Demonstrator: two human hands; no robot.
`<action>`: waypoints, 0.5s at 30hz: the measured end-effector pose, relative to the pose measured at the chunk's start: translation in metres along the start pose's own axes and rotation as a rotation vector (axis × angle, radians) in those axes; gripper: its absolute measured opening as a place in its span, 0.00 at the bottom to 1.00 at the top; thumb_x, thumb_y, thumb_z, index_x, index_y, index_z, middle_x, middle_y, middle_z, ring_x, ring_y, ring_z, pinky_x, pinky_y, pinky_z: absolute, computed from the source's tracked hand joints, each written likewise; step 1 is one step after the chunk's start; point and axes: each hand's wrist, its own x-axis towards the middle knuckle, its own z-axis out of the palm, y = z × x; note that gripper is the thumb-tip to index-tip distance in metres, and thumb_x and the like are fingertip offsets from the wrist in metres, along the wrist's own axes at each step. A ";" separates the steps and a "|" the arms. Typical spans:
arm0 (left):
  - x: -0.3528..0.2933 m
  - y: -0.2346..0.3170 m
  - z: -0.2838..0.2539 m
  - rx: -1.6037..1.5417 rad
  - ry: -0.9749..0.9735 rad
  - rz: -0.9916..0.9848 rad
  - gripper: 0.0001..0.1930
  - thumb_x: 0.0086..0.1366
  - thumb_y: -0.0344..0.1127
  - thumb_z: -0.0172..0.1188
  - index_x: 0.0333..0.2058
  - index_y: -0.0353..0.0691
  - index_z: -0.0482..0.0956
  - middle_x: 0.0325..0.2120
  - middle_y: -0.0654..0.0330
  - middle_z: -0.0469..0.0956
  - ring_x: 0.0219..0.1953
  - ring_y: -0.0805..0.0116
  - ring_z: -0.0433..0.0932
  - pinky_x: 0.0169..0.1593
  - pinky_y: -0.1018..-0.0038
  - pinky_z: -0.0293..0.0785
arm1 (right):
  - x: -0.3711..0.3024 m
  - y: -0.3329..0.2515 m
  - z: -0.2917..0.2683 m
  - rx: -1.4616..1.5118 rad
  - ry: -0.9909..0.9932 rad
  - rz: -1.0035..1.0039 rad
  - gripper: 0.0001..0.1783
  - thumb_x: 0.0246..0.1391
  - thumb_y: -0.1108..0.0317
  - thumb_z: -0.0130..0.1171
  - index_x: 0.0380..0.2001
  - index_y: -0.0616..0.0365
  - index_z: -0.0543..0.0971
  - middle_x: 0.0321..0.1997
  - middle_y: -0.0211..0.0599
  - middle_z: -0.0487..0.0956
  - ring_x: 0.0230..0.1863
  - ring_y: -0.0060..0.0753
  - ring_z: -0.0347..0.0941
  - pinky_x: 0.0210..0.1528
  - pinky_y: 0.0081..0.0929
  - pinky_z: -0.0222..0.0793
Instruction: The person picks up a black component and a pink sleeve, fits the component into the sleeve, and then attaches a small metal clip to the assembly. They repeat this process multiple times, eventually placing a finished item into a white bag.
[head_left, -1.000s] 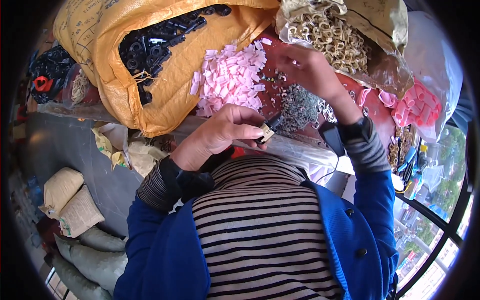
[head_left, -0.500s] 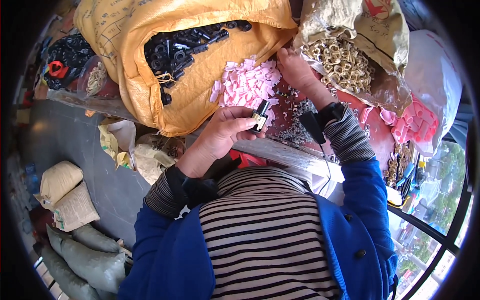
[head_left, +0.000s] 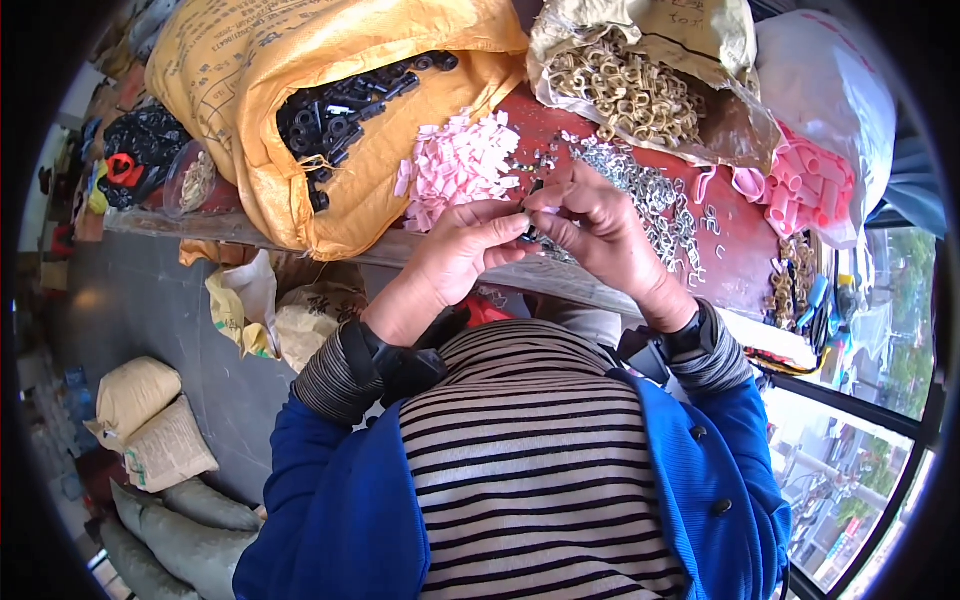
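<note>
The left hand (head_left: 440, 265) clamps a black part (head_left: 528, 235), just right of the pink pile (head_left: 462, 160); from here I can't tell whether the right hand's (head_left: 608, 230) grip has closed. A loose pinch could drop it.

Lit by daylight, brightest and washed out at the window (head_left: 895, 345) past the right edge of the surface (head_left: 737, 238). Dims over the floor (head_left: 140, 300) at left, with a faint sheen. Bends toward the dark rim, softens around the fingers (head_left: 498, 232).
</note>
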 end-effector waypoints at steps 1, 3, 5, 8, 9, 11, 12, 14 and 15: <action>0.000 -0.001 0.002 -0.015 -0.025 -0.015 0.10 0.54 0.32 0.54 0.35 0.34 0.72 0.29 0.60 0.74 0.29 0.68 0.75 0.31 0.82 0.72 | -0.003 -0.002 0.000 -0.003 0.002 0.000 0.10 0.43 0.73 0.56 0.32 0.61 0.72 0.28 0.31 0.70 0.28 0.20 0.65 0.28 0.15 0.62; 0.003 -0.005 0.001 -0.017 -0.036 -0.043 0.11 0.55 0.33 0.53 0.36 0.35 0.72 0.30 0.60 0.74 0.30 0.68 0.75 0.32 0.82 0.72 | -0.008 -0.003 0.001 -0.002 0.071 0.057 0.10 0.42 0.73 0.57 0.31 0.61 0.73 0.29 0.32 0.69 0.28 0.21 0.64 0.28 0.16 0.62; 0.005 -0.007 -0.002 -0.023 -0.052 -0.096 0.12 0.56 0.34 0.52 0.38 0.36 0.71 0.31 0.60 0.74 0.31 0.68 0.75 0.33 0.81 0.72 | -0.010 -0.003 0.004 0.001 0.092 0.081 0.10 0.41 0.73 0.57 0.31 0.61 0.73 0.30 0.32 0.69 0.29 0.21 0.64 0.28 0.16 0.62; 0.005 -0.006 -0.005 -0.085 -0.073 -0.129 0.11 0.56 0.34 0.51 0.37 0.37 0.71 0.30 0.60 0.74 0.31 0.69 0.75 0.33 0.81 0.72 | -0.011 0.000 0.009 0.034 0.112 0.246 0.11 0.41 0.71 0.58 0.31 0.61 0.74 0.30 0.32 0.67 0.28 0.23 0.64 0.28 0.17 0.62; 0.005 -0.006 -0.008 -0.114 -0.086 -0.146 0.11 0.56 0.34 0.51 0.37 0.37 0.71 0.30 0.61 0.74 0.30 0.70 0.75 0.33 0.81 0.72 | -0.011 0.002 0.012 0.033 0.095 0.244 0.11 0.41 0.71 0.58 0.31 0.61 0.74 0.30 0.32 0.67 0.28 0.23 0.64 0.28 0.17 0.62; 0.005 -0.006 -0.012 -0.138 -0.087 -0.138 0.11 0.57 0.34 0.51 0.37 0.37 0.72 0.29 0.61 0.74 0.30 0.70 0.75 0.33 0.81 0.72 | -0.010 0.004 0.019 -0.035 0.088 0.146 0.11 0.41 0.69 0.58 0.31 0.61 0.74 0.31 0.32 0.66 0.28 0.22 0.63 0.28 0.17 0.61; 0.005 -0.006 -0.014 -0.148 -0.093 -0.138 0.11 0.57 0.35 0.50 0.37 0.37 0.72 0.29 0.61 0.74 0.29 0.71 0.74 0.33 0.81 0.72 | -0.007 0.005 0.021 -0.068 0.083 0.097 0.12 0.41 0.69 0.59 0.31 0.61 0.74 0.31 0.32 0.66 0.28 0.22 0.63 0.28 0.17 0.61; 0.006 -0.007 -0.021 -0.178 -0.100 -0.136 0.10 0.57 0.35 0.50 0.36 0.37 0.72 0.28 0.61 0.74 0.29 0.71 0.74 0.33 0.81 0.72 | 0.001 0.008 0.028 -0.064 0.051 0.099 0.12 0.41 0.68 0.58 0.32 0.61 0.74 0.30 0.32 0.66 0.27 0.22 0.63 0.28 0.17 0.61; 0.006 -0.006 -0.024 -0.186 -0.086 -0.107 0.10 0.57 0.35 0.50 0.36 0.37 0.72 0.27 0.61 0.74 0.28 0.72 0.74 0.32 0.81 0.72 | 0.005 0.009 0.032 -0.056 0.037 0.100 0.12 0.42 0.68 0.58 0.32 0.61 0.74 0.30 0.32 0.66 0.27 0.22 0.64 0.28 0.17 0.61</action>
